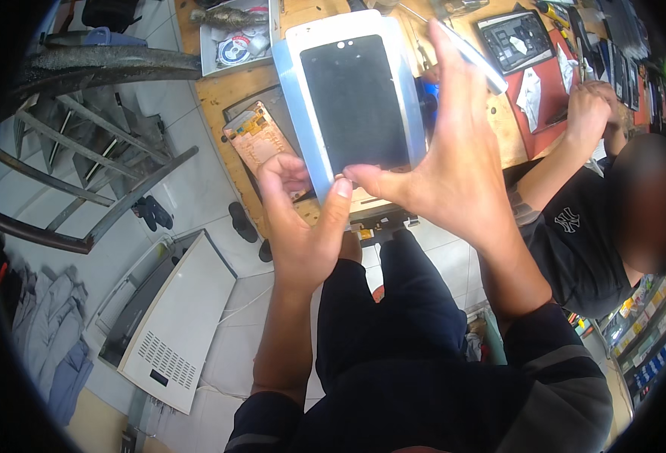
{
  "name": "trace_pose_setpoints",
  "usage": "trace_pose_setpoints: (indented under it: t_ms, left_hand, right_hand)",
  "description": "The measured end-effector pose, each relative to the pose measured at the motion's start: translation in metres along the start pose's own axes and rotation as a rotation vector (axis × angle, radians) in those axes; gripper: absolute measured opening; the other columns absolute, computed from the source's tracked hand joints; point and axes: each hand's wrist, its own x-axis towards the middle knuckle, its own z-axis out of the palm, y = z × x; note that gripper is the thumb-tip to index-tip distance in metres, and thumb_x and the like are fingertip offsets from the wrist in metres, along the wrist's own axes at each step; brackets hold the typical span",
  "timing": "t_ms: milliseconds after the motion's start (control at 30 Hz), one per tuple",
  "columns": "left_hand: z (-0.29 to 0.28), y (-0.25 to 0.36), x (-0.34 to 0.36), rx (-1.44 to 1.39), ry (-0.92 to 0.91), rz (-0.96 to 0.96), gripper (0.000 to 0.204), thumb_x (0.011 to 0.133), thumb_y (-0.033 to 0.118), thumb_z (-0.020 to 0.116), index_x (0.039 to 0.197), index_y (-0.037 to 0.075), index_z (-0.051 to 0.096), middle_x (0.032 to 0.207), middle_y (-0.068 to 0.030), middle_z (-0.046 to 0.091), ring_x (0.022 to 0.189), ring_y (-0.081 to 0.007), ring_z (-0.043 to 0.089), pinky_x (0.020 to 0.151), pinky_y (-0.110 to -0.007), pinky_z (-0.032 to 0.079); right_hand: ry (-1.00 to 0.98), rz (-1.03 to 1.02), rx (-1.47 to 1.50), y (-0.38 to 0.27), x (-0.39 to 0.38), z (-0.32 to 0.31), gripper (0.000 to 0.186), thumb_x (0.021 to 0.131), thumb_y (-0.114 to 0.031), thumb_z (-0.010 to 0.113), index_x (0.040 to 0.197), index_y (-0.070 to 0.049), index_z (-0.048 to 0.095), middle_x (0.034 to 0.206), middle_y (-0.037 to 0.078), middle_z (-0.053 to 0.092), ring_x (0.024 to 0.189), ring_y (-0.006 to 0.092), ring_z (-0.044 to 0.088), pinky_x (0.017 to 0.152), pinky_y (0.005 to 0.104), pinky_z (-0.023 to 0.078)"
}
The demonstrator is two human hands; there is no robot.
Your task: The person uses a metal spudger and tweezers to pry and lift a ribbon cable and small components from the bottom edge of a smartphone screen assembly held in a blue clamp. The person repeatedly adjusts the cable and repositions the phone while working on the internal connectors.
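Note:
A phone screen (354,102), dark-faced with a white surround and pale blue film along its sides, lies face up in front of me. My left hand (303,219) is closed on its lower left corner, the thumb over the bottom edge. My right hand (453,151) wraps its lower right side; its thumb meets the left one at the bottom edge, while the index finger stretches upward. A slim silver tool (487,69) with a thin shaft crosses behind that finger, apparently tucked in the hand. The right hand's other fingers are mostly hidden.
An opened copper-coloured phone body (259,136) lies on the wooden bench (219,98), near a white box (272,38) of supplies. On the right, a co-worker's hand (591,109) is over a red mat (544,113). Metal stool legs (84,189) stand left; a white cabinet (182,321) sits below.

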Motion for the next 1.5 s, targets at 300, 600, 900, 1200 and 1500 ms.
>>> trace_pose_setpoints:
  t_ms: [300,600,900,1200,1500]
  left_hand:
    - [-0.005,0.009,0.010,-0.480,-0.112,-0.232,0.049,0.099,0.020,0.080,0.134,0.004,0.051,0.120,-0.0075,0.062,0.113,-0.0161,0.056,0.106,-0.036,0.043]
    - [0.005,-0.005,0.009,-0.200,0.015,-0.031,0.047,0.100,0.021,0.080,0.134,0.004,0.052,0.117,-0.0062,0.060,0.111,-0.0149,0.052,0.105,-0.035,0.042]
    - [-0.011,-0.008,0.012,-0.183,0.102,-0.038,0.060,0.097,0.025,0.087,0.138,0.002,0.051,0.128,-0.0111,0.056,0.125,-0.0186,0.053,0.108,-0.041,0.046]
    - [-0.030,0.018,0.018,0.275,-0.015,0.035,0.080,0.093,0.020,0.088,0.155,0.000,0.043,0.143,-0.0165,0.052,0.138,-0.0276,0.050,0.122,-0.045,0.038]
    - [-0.027,0.025,0.021,0.290,-0.049,0.155,0.087,0.096,0.023,0.086,0.163,0.002,0.035,0.151,-0.0209,0.045,0.146,-0.0341,0.046,0.126,-0.049,0.036]
  right_hand:
    - [0.003,0.006,0.004,0.003,-0.002,0.000,0.145,0.057,-0.034,0.112,0.170,0.002,0.029,0.139,0.026,0.054,0.126,0.0406,0.063,0.105,0.0480,0.057]
    - [0.001,0.042,0.217,0.033,-0.010,0.000,0.143,0.062,-0.044,0.109,0.170,0.004,0.028,0.143,0.032,0.053,0.131,0.0454,0.064,0.110,0.0504,0.055]
    - [-0.074,0.199,0.351,0.051,-0.031,-0.013,0.142,0.067,-0.046,0.109,0.174,-0.002,0.025,0.133,0.018,0.055,0.109,0.0238,0.058,0.094,0.0337,0.049]
    - [-0.037,0.030,0.118,0.044,-0.019,-0.009,0.146,0.060,-0.047,0.110,0.171,0.000,0.028,0.145,0.028,0.055,0.137,0.0403,0.059,0.116,0.0467,0.050]
    - [0.095,-0.099,-0.094,0.011,-0.018,0.000,0.144,0.056,-0.038,0.110,0.170,0.000,0.032,0.136,0.029,0.055,0.125,0.0452,0.064,0.102,0.0487,0.058]
